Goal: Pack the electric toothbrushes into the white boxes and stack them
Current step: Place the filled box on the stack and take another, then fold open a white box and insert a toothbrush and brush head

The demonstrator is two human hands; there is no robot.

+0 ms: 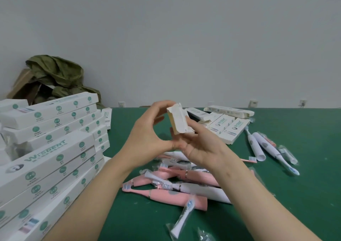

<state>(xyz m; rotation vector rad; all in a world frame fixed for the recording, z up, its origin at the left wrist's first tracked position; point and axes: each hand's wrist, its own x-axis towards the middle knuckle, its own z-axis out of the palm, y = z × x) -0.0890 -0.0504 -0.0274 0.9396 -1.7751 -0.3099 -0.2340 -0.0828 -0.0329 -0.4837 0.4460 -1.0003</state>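
Note:
Above the green table I hold a white box (178, 120) end-on, its open flap end towards me. My right hand (199, 145) grips its lower part from below. My left hand (147, 130) curls over it, fingertips on the top flap edge. Under my hands lies a heap of pink electric toothbrushes (166, 194) mixed with white ones and wrapped brush heads (184, 215). More white toothbrushes (265, 146) lie to the right. Filled white boxes stand stacked (55, 148) at the left.
Several empty white boxes (221, 124) lie at the table's far side. A green cloth over a cardboard carton (53, 74) sits behind the left stack. The wall runs along the table's back edge.

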